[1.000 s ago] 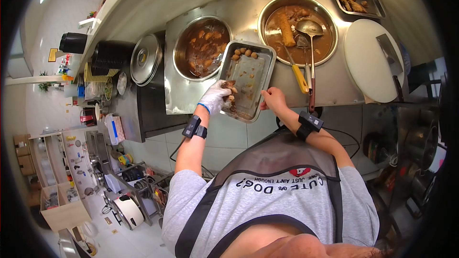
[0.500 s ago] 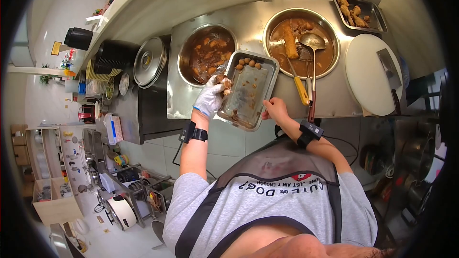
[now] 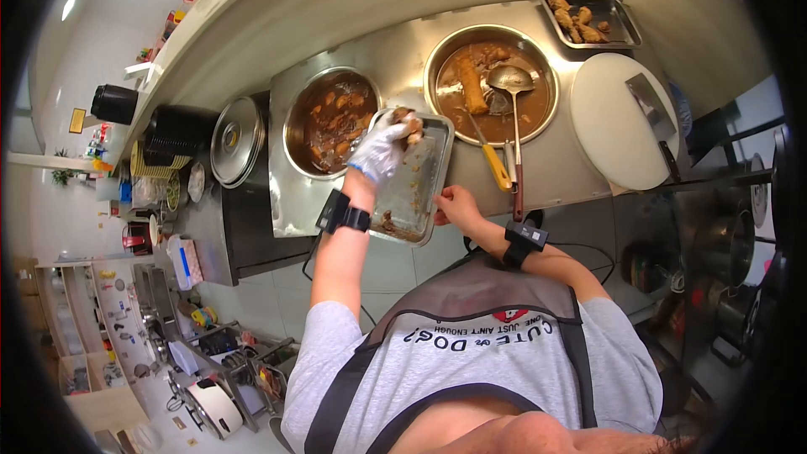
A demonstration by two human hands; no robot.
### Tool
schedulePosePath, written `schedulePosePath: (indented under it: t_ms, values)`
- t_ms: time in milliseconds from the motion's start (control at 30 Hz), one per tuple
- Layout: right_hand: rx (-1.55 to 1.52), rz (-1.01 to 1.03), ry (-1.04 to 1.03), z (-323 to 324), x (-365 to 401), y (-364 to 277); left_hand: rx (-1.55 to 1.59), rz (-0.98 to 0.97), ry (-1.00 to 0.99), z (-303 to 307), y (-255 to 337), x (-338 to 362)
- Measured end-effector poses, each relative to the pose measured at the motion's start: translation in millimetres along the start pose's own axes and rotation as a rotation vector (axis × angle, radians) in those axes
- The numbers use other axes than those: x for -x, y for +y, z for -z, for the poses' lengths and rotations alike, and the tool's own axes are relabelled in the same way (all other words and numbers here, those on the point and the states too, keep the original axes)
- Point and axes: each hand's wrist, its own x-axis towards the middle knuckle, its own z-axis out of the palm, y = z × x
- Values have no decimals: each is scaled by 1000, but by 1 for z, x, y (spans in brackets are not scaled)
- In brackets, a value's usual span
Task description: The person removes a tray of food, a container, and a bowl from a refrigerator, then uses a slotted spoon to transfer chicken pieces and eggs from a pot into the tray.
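Observation:
My left hand [image 3: 376, 151], in a clear glove, is closed around brown cooked pieces, apparently meat [image 3: 410, 124], over the far end of a metal tray [image 3: 430, 166]. The hand hides most of that end. Small brown scraps lie on the tray's bottom. My bare right hand [image 3: 456, 205] pinches the tray's right edge near the front. Just left of the tray stands a pot [image 3: 287, 126] of dark stew with brown chunks. Behind and to the right, a second pot [image 3: 551, 88] holds brown broth, a long yellowish-brown piece [image 3: 473, 88] and a skimmer [image 3: 511, 78].
A yellow-handled tool [image 3: 494, 161] leans on the right pot's rim. Farther right, a cleaver [image 3: 652, 107] lies on a round white board [image 3: 607, 122]. Behind it sits a tray [image 3: 622, 25] of browned drumsticks. Metal lids [image 3: 237, 141] stand at the left. Cables run near both wrists.
My left hand has moved from the tray's left edge to over its far end, carrying the meat and covering the round brown eggs there. My right hand stays on the tray's edge. The view has shifted.

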Motion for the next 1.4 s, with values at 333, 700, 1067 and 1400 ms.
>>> schedulePosePath:
  t_ms: [333,700,1067,1400]
  values:
    - [472,255,-52,61,59,7,-1411,-552,-209,-4,-62,-197]
    - [245,41,-195,78,69,-4,-1093,96,279,-83,-23,-188]
    - [193,-20,-339,70,71,-12,-1375,-137,32,-47,45,-31]
    - [89,-253,-351,24,39,-8,-2104,244,5,96,-54,100]
